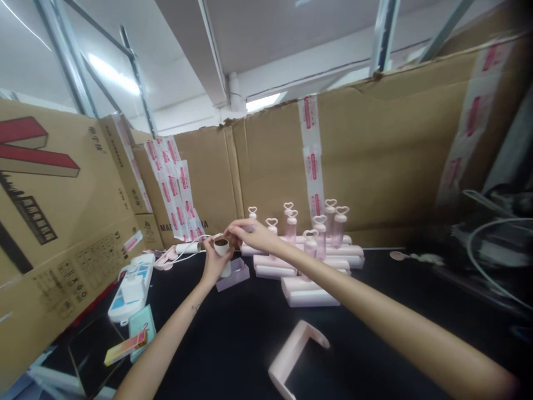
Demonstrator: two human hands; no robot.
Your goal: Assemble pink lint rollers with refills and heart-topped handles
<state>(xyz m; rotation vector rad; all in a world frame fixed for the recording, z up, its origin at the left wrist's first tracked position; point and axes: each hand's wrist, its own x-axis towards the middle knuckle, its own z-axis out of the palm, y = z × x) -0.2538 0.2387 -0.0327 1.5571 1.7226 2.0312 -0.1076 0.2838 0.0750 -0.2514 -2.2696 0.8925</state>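
Note:
My left hand (214,261) is wrapped round a small white cup-like container (222,250) whose round opening shows a dark brown inside. Just to its right, my right hand (247,232) has its fingers bent close together by the container's rim. Whatever lies between those fingers is hidden. Under the hands sits a pale lilac open tray (237,278), partly covered by the left hand. Right of the hands stand several pink tubes with heart-shaped handles (320,239), set among pale pink roller-like pieces (310,291).
A pale pink U-shaped bracket (291,350) lies at the front of the black table (225,339). A white power strip (131,291), a white cable, a teal packet (142,328) and a yellow-orange box (126,348) are at left. Cardboard walls (270,166) stand behind.

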